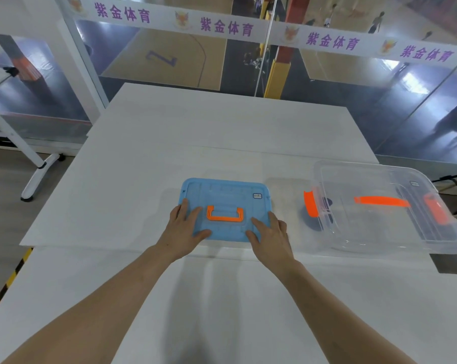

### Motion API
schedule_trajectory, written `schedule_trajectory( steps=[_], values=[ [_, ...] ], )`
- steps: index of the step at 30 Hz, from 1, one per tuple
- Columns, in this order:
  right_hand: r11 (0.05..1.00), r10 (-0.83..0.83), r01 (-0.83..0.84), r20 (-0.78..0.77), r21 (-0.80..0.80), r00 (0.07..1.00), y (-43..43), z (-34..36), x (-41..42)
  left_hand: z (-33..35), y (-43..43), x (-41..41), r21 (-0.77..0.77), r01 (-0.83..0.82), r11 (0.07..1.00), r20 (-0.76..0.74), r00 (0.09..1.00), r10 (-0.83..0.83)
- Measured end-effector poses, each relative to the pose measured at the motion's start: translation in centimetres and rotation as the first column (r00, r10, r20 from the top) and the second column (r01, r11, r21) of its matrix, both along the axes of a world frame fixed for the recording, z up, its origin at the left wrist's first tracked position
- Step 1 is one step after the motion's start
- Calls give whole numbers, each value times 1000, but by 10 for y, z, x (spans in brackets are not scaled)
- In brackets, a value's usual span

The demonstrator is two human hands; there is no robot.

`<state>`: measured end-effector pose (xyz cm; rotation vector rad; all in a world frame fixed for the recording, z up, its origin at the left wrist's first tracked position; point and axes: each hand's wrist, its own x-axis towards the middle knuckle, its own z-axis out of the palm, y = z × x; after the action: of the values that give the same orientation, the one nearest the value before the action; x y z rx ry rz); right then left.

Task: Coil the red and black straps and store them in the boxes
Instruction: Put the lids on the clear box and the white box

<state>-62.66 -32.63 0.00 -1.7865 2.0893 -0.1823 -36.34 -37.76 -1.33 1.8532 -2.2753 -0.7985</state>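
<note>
A blue box [230,191] with its lid on and an orange handle [225,214] sits in the middle of the white table [196,132]. My left hand [184,224] rests flat on the lid's near left part, fingers straight. My right hand [268,232] lies flat on the near right part. To the right stands a clear box [379,232] with a clear lid, orange side latches [311,203] and an orange handle [379,200]. A dark shape shows through the clear box's left end [314,219]. No strap is plainly visible.
The clear box overhangs the table's right side. A glass wall with a purple-lettered banner [227,26] stands behind the table. A white stand leg [35,177] is on the floor at left, and yellow-black tape [9,279] marks the floor.
</note>
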Motion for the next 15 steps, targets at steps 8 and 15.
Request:
schedule_trajectory(
  steps=[8, 15],
  values=[
    [998, 9, -7, -30, 66, 1000, -3, 7, 1, 1, -1, -3, 10, 23, 1000, 118, 993, -24],
    [980, 112, -83, -157, 181, 981, -7, 30, -1, 28, -8, -11, 106, 56, 993, 261, 962, -83]
  ],
)
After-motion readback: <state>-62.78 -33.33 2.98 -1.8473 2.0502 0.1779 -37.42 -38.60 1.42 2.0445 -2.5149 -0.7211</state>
